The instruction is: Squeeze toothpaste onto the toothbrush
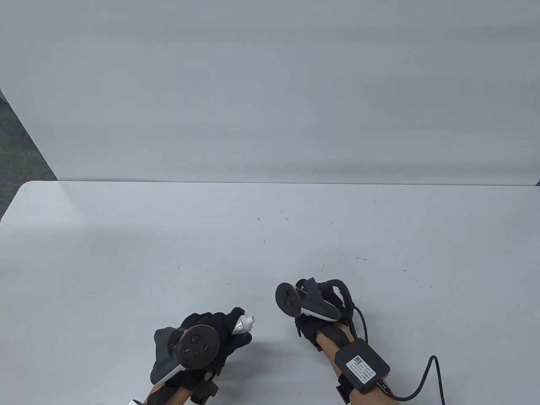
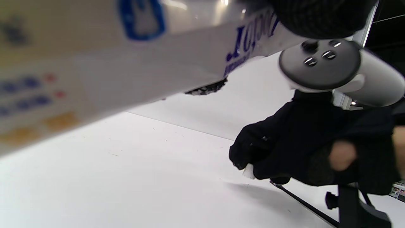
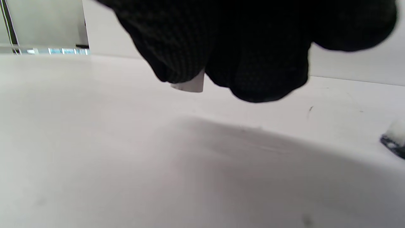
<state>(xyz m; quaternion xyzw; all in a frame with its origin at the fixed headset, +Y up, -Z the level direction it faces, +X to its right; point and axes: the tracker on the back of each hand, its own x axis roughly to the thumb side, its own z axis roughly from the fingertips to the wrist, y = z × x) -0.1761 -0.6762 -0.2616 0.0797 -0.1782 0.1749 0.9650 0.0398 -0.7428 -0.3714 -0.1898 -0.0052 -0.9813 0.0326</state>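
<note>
- Toothpaste tube (image 1: pixel 244 324), uncapped, its threaded nozzle pointing toward the surface's right edge; it is held above the surface near the near edge, left of centre. In the left wrist view the tube (image 2: pixel 110 69) fills the upper left, blurred, with blue lettering.
- Left hand (image 1: pixel 211 333): grip closed around the tube body.
- Small white piece (image 3: pixel 190 85), probably the cap, pinched in the fingertips (image 3: pixel 253 82) of the right hand (image 1: pixel 316 325), low over the surface (image 1: pixel 168 253) near the near edge.
- Toothbrush head (image 3: pixel 394 139), white bristles, at the right wrist view's right margin, on the surface.
</note>
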